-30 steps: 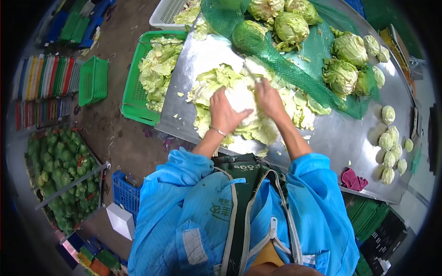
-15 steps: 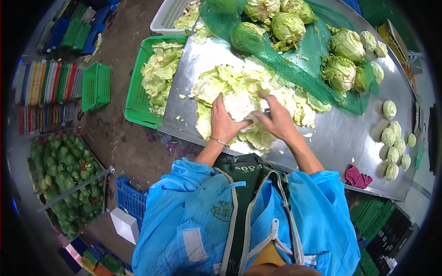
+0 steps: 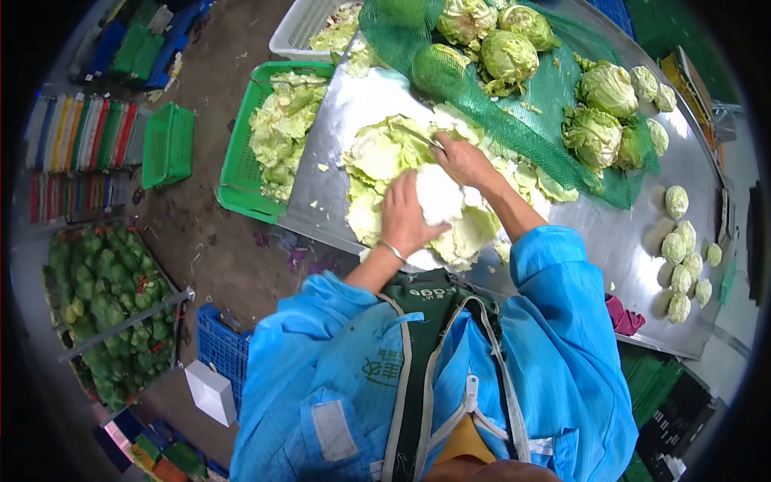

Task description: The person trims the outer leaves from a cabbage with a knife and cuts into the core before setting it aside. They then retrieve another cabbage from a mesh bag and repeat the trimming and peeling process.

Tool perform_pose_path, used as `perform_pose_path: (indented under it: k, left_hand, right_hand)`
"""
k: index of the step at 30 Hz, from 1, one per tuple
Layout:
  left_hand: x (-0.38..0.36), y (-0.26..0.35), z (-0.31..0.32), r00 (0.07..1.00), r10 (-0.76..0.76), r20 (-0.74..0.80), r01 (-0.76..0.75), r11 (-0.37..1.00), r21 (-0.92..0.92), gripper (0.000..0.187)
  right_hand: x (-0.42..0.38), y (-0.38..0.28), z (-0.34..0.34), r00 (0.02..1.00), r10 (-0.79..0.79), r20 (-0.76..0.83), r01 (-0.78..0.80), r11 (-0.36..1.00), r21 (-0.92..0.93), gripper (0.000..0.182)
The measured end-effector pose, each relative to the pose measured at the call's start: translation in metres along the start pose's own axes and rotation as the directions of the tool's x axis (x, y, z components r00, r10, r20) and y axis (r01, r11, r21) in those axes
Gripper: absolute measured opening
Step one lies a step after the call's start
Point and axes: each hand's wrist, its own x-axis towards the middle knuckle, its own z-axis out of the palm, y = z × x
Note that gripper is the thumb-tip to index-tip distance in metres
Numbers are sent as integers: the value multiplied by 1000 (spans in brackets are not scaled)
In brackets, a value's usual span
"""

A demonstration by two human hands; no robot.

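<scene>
Cabbage [image 3: 440, 195] on metal table [image 3: 590, 253] beside crate [image 3: 234, 173]

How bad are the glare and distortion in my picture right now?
Head view: glare whitens patches of the steel table, including near the small cabbages; head view: the pale cabbage at the left hand looks washed out; head view: the table's right edge looks bowed and the corners are black; head view: the thin knife blade blends partly into the leaves.

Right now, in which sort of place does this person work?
Probably a vegetable-preparation or packing area: leafy heads lie on a metal table, and loose leaves lie in a green crate beside it.
</scene>
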Motion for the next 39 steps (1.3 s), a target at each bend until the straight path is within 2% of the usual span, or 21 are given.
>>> perform_pose_path:
  k: [1,4,7,9,10,13,14,16,19,20,22,24,27,29,31,33,34,37,38,39]
  left_hand:
    - [-4,3,-2,1000,29,8,-29,1000,-10,113]
    - [-8,-8,-9,999,-22,39,25,997,-70,114]
    - [-5,-12,-28,998,-3,67,2,1000,24,113]
    - [1,0,-39,998,32,60,-40,990,135,112]
    - [6,7,-40,998,49,42,-55,985,163,109]
    - [10,0,-31,981,-30,190,9,994,111,106]
    - [7,-4,-36,981,-20,191,9,998,56,97]
    - [-5,-21,-44,984,35,174,-26,998,-57,93]
    - [-25,-45,-58,992,48,117,-28,986,-166,89]
    - [-32,-51,-63,995,44,94,-23,976,-216,89]
    - [-41,-56,-69,996,15,90,10,962,-271,94]
    - [-42,-59,-69,994,7,109,21,966,-257,97]
    - [-40,-69,-66,991,-40,129,73,960,-270,100]
    - [-39,-74,-62,986,-90,138,130,940,-316,100]
    - [-32,-75,-58,980,-141,139,185,903,-388,99]
    - [-25,-70,-60,982,-138,133,172,938,-301,97]
    - [-24,-69,-62,981,-141,130,170,952,-254,95]
    - [-14,-72,-63,967,-182,176,228,930,-289,90]
    - [-8,-75,-62,962,-196,190,254,896,-363,87]
    - [-5,-80,-62,955,-212,205,283,856,-433,84]
  right_hand:
    - [7,12,2,1000,11,2,-11,1000,-2,40]
    - [3,33,18,984,18,-177,43,941,335,49]
    - [-14,20,16,985,174,11,-149,804,576,57]
    - [-24,4,17,951,257,171,-308,760,572,57]
    - [-25,2,23,969,230,91,-240,795,557,55]
    - [-36,-15,16,982,185,29,-170,816,552,49]
    - [-36,-13,16,980,193,37,-182,818,545,48]
    - [-27,4,32,980,197,11,-167,800,576,44]
    - [-35,19,36,957,287,31,-248,761,599,45]
    - [-36,19,33,952,297,77,-287,770,569,54]
    - [-43,8,35,957,287,35,-261,806,531,60]
    - [-51,-5,31,969,247,-22,-207,852,480,72]
    - [-77,-21,30,984,166,-71,-106,848,520,83]
    - [-90,-30,44,996,28,-87,12,907,421,94]
    - [-87,-29,67,996,17,-83,26,870,493,93]
    - [-78,-30,73,996,20,-87,32,832,554,93]
    - [-78,-31,65,996,20,-83,32,816,577,83]
    - [-71,-23,57,992,51,114,-121,609,784,72]
    - [-68,-18,68,998,40,-48,12,625,781,55]
    - [-68,-23,61,995,94,-15,-47,626,778,52]
